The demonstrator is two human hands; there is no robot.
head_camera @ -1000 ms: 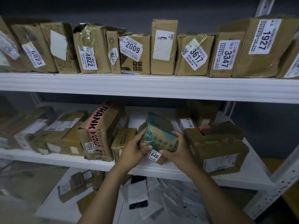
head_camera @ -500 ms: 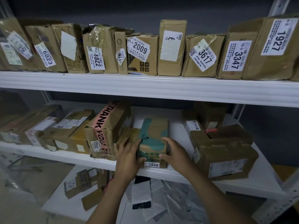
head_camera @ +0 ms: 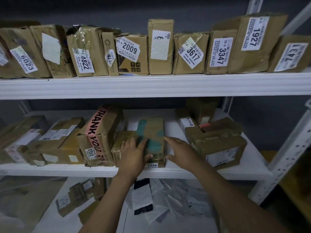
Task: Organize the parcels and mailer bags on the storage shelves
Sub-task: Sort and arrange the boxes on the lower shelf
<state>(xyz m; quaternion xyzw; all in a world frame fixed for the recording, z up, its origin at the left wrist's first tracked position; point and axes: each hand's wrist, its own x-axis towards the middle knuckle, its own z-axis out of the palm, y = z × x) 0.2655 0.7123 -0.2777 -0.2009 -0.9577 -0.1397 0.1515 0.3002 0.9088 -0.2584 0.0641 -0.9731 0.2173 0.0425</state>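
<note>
The white rack (head_camera: 151, 84) fills the view. Its upper shelf, at 12 o'clock, carries a row of brown parcels (head_camera: 133, 54) standing side by side with numbered labels facing out. At 6 o'clock, on the lowest shelf, lies a heap of mailer bags (head_camera: 168, 195). On the middle shelf (head_camera: 67, 170) a box taped THANK YOU (head_camera: 104, 132) sits at 9 o'clock of the teal-printed parcel (head_camera: 154, 132) tagged 1649, which stands at the front edge. The left hand (head_camera: 134, 155) grasps that parcel, fingers over its top-left, thumb on its front. The right hand (head_camera: 180, 153), fingers straight and released, lies against its 3 o'clock side
</note>
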